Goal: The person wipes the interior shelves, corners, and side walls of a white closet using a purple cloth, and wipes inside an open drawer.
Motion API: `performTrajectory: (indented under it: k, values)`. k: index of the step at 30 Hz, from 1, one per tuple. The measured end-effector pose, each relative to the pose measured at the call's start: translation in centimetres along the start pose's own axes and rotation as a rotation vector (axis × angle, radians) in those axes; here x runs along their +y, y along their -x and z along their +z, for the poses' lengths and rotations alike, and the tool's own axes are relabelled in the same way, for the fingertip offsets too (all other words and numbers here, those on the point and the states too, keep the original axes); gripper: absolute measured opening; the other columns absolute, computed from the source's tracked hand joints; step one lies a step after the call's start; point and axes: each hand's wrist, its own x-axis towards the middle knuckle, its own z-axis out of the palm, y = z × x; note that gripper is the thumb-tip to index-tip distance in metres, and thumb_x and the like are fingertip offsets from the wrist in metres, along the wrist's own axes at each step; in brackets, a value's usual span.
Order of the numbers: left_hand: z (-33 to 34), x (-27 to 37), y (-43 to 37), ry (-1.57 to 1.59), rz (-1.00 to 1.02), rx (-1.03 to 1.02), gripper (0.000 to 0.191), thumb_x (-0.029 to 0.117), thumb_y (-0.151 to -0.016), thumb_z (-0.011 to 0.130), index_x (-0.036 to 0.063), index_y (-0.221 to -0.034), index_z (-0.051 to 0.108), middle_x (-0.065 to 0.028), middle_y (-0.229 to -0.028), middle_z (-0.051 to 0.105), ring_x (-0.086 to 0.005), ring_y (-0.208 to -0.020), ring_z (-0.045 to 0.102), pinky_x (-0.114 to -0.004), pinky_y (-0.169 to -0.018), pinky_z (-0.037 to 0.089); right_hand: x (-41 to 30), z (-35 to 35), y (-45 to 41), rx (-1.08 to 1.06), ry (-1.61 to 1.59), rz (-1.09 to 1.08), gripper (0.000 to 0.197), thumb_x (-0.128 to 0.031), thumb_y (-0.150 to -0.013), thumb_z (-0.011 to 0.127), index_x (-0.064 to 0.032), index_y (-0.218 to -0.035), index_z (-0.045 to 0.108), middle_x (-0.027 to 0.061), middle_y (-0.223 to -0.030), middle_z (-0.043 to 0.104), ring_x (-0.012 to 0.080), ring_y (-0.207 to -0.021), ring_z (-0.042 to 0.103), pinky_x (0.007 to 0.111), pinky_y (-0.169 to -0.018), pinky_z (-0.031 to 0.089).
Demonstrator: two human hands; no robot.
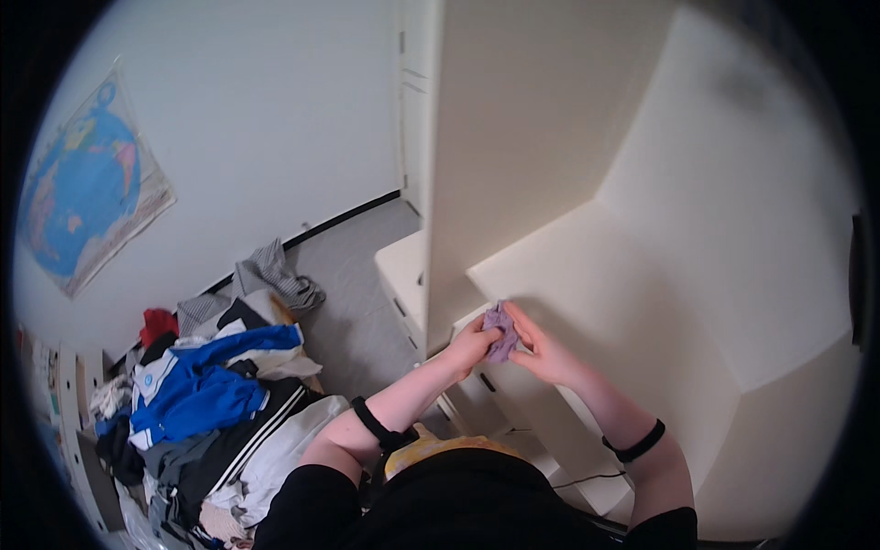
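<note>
A crumpled purple cloth point(500, 333) is between my two hands, above the front edge of a white cabinet compartment point(584, 275). My left hand point(473, 346) grips the cloth from its left side, thumb over it. My right hand point(540, 349) lies against the cloth's right side with its fingers stretched out and the thumb apart; whether it pinches the fabric cannot be told. Below the hands is an open white drawer point(481, 399) with a dark handle.
Piled clothes lie at the left, among them a blue and white jacket point(206, 385), black striped trousers point(254, 440) and a grey striped cloth point(271, 278). A tall white panel point(509, 137) stands ahead. A dark cable point(591, 478) runs near my right side. A world map point(96, 185) hangs on the wall.
</note>
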Motion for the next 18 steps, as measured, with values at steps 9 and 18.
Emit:
performTrajectory:
  k: [9, 18]
  values:
    - [-5.4, -3.5, 0.3, -0.234, -0.188, 0.435, 0.037, 0.017, -0.071, 0.048, 0.0006, -0.104, 0.044, -0.0079, -0.088, 0.054, -0.014, -0.074, 0.053, -0.024, -0.066, 0.042, -5.3, -2.0, 4.3, -0.335, 0.405, 0.239, 0.04, -0.012, -0.079, 0.046, -0.0058, -0.117, 0.036, 0.0141, -0.117, 0.04, 0.0248, -0.105, 0.042, 0.031, -0.086, 0.034]
    - [3.5, -1.4, 0.3, -0.055, 0.324, 0.268, 0.034, 0.009, -0.074, 0.052, 0.0013, -0.107, 0.044, -0.0037, -0.087, 0.052, -0.0085, -0.074, 0.049, -0.021, -0.063, 0.04, -6.1, -2.2, 7.1, -0.041, 0.009, 0.394, 0.037, -0.015, -0.08, 0.047, -0.0046, -0.114, 0.039, 0.0119, -0.102, 0.051, 0.016, -0.097, 0.048, 0.026, -0.078, 0.039]
